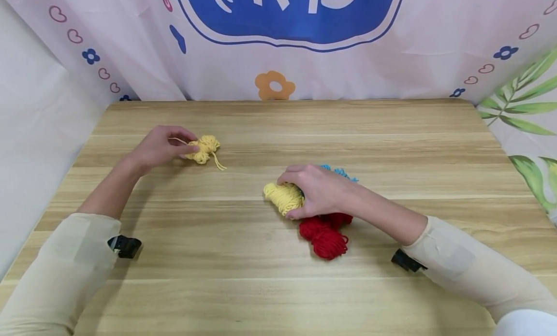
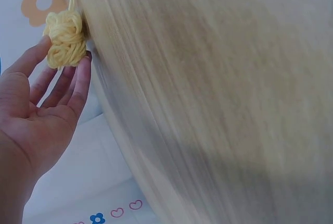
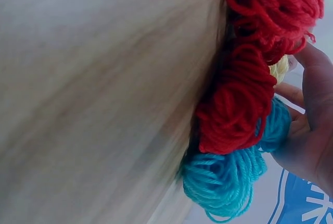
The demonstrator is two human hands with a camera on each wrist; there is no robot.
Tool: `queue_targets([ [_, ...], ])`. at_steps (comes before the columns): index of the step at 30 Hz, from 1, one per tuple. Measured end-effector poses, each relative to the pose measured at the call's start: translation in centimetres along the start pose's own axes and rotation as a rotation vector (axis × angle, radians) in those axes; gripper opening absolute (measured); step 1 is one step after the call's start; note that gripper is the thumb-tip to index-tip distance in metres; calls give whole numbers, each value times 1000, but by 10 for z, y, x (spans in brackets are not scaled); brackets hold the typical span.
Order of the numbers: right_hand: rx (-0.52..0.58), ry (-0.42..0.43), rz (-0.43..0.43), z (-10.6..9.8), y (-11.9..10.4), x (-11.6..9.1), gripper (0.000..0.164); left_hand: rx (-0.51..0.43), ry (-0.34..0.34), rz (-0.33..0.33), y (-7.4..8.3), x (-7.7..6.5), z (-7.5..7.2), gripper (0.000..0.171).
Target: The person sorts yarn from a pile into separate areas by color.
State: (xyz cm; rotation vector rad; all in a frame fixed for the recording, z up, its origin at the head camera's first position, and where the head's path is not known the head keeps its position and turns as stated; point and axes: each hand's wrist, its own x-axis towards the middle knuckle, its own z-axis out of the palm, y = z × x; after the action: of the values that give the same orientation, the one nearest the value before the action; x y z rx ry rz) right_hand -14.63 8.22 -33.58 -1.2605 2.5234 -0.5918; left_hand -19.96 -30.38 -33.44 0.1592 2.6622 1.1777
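At the table's far left, my left hand (image 1: 162,146) pinches a small yellow yarn bundle (image 1: 206,147) between thumb and fingers. Tied tight at its middle, this bundle trails loose yarn ends; the left wrist view shows the thumb on one side of the yarn (image 2: 65,39). My right hand (image 1: 321,187), near the middle of the table, grips a pale yellow yarn skein (image 1: 284,198) from above. Beside and below that hand lies a red yarn bundle (image 1: 325,237), pinched in at its waist. Blue yarn (image 1: 343,173) shows behind the hand, mostly hidden there but plainer in the right wrist view (image 3: 225,179).
The wood-grain table (image 1: 209,258) ends at the back against a printed white curtain (image 1: 348,75) with a blue sign. Leaf-patterned cloth (image 1: 528,104) hangs at the right. Each sleeved forearm has a small black device (image 1: 126,246) at its inner side.
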Motion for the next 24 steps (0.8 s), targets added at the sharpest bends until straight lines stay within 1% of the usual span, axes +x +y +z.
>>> queue_targets([
  [7,32,-4,-7,-1,-1,1,57,11,-24,9,-1,2,2,37],
  [12,45,-3,-12,-1,-2,1,54,29,-21,22,-1,3,2,33],
  [17,24,-6,-24,-1,-4,1,54,34,-18,32,-3,5,2,32],
  [24,0,10,-54,-1,-8,3,53,17,-7,25,-2,3,2,31],
])
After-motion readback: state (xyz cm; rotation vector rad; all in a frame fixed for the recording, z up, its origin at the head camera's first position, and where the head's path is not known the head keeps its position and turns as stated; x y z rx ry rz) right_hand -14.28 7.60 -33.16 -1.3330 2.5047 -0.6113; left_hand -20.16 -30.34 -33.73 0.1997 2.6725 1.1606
